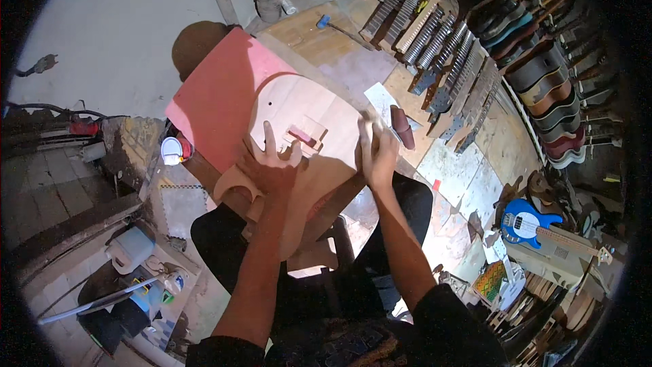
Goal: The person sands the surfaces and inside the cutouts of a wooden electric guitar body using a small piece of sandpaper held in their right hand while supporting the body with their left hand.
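A pale, unfinished wooden guitar body [309,122] lies over a pink board [217,95], left hand [272,166] flat on it with fingers spread, right hand [377,153] pressing its edge, fingers together.

One view only: head camera, worn on person's head, looking steeply down. Wide fisheye: straight edges bend near rim, dark corners around round picture. Forearms enter from lower edge; left hand [272,166] and right hand [377,156] near centre, close to lens, on unfinished guitar body [305,119]. Floor [115,34] farther away at upper left; rack of guitars [550,95] at right rim, curved by lens.
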